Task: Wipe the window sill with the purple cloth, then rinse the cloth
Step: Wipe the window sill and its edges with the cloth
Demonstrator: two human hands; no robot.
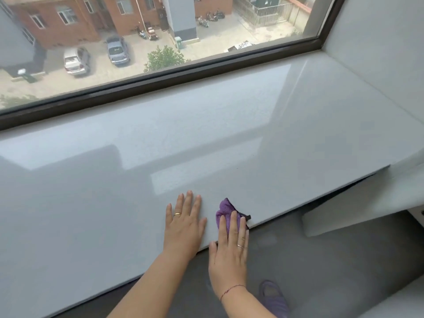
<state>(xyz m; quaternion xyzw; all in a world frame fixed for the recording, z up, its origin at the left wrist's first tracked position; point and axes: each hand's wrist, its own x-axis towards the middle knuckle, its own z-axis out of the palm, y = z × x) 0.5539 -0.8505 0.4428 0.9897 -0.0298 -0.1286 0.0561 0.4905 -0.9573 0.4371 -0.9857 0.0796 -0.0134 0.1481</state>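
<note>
Mid-wipe: right hand [229, 246] pressing purple cloth [226, 211] flat at window sill [206, 134] near edge, left hand [184, 226] flat, empty; rinsing to come.

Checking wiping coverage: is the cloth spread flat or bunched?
Bunched: the purple cloth sits crumpled under the right hand's fingertips.

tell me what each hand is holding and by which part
The right hand presses the purple cloth flat on the window sill, fingers over its near part. The left hand holds nothing, lying flat.
</note>
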